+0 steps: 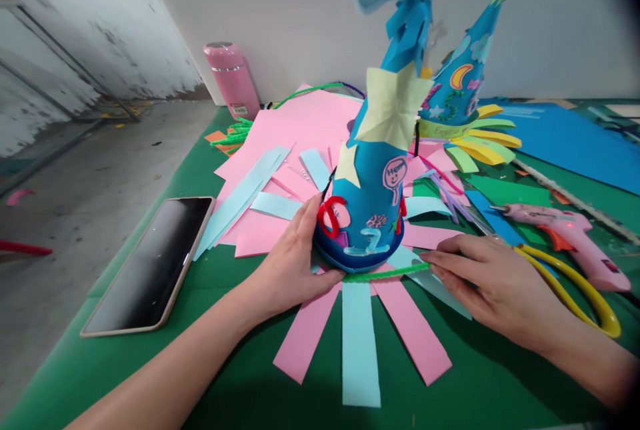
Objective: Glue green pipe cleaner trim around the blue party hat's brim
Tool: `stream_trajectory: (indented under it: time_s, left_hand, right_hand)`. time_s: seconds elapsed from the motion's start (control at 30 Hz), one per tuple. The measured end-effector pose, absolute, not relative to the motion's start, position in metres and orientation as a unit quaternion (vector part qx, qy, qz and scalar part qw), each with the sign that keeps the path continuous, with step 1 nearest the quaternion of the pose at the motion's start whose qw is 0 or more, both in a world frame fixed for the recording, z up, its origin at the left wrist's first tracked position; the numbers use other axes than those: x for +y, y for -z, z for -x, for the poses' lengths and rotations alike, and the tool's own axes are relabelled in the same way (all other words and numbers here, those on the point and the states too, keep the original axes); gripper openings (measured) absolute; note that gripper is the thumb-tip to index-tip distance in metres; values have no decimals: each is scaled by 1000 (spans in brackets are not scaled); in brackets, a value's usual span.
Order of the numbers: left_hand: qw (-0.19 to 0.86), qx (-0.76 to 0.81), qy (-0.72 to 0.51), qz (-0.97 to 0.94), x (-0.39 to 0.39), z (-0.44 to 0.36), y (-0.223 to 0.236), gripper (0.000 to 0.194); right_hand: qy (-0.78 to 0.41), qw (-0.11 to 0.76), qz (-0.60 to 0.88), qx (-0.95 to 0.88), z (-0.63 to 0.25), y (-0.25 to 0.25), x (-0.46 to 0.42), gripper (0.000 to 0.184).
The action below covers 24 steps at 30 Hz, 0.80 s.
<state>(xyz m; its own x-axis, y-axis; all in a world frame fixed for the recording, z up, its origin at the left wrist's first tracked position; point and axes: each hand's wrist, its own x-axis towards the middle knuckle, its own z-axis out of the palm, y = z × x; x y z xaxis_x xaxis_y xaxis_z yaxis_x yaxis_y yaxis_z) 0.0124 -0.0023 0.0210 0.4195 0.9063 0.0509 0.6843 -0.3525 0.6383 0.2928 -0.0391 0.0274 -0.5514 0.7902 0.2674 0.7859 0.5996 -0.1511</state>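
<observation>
A blue paper cone hat [373,177] stands upright on the green table [240,377], decorated with yellow stars, a red pipe-cleaner shape and a fuzzy blue pipe cleaner on top. Pink and light-blue paper strips [359,343] fan out from its base. My left hand [295,250] cups the lower left side of the cone, fingers closed against it. My right hand [485,280] pinches one end of a green pipe cleaner [385,274] that lies along the front of the cone's base.
A phone [150,263] lies face up at the left. Pink paper sheets [295,130], a pink bottle [233,80], a second decorated cone hat [463,83], a pink glue gun [570,233], yellow-handled scissors [575,290] and blue paper [570,140] surround the work.
</observation>
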Motion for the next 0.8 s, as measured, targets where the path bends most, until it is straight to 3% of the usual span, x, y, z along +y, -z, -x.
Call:
stream_trajectory:
  time_s: [0.8]
  left_hand:
    - [275,488,-215,-800,0,-13,-21,98]
  right_hand:
    - [-38,183,405,-895,-244,-14,-37,22]
